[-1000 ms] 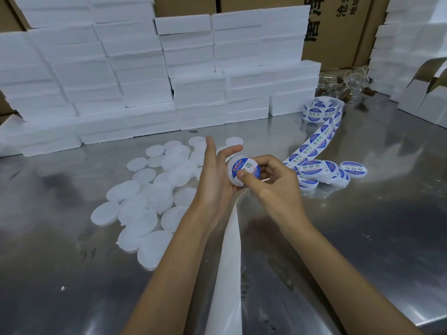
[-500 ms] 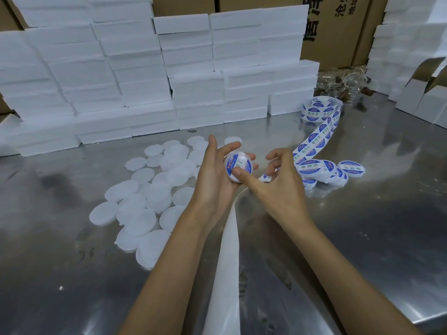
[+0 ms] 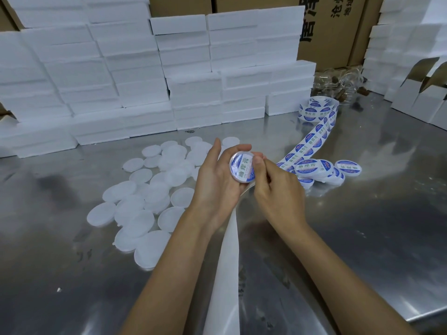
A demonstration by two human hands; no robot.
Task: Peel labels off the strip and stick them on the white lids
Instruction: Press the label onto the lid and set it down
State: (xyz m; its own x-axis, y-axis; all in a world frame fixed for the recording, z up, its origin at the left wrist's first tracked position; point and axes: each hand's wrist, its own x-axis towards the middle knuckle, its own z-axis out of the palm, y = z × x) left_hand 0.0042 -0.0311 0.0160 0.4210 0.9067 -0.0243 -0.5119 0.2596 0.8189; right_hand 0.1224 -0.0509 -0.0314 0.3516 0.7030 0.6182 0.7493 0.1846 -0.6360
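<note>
The left hand cups a white lid with a blue-and-white label on its face, fingers curled round its rim, above the metal surface. The right hand has curled fingers, its thumb pressing the lid's right edge. Left of the held lid lie plain lids; right of it labelled lids and the label strip.

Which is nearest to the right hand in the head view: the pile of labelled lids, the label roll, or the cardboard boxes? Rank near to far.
From the right hand:
1. Pile of labelled lids, on the table just right of it.
2. Label roll, farther back on the right, by the foam blocks.
3. Cardboard boxes, at the back behind the table.
</note>
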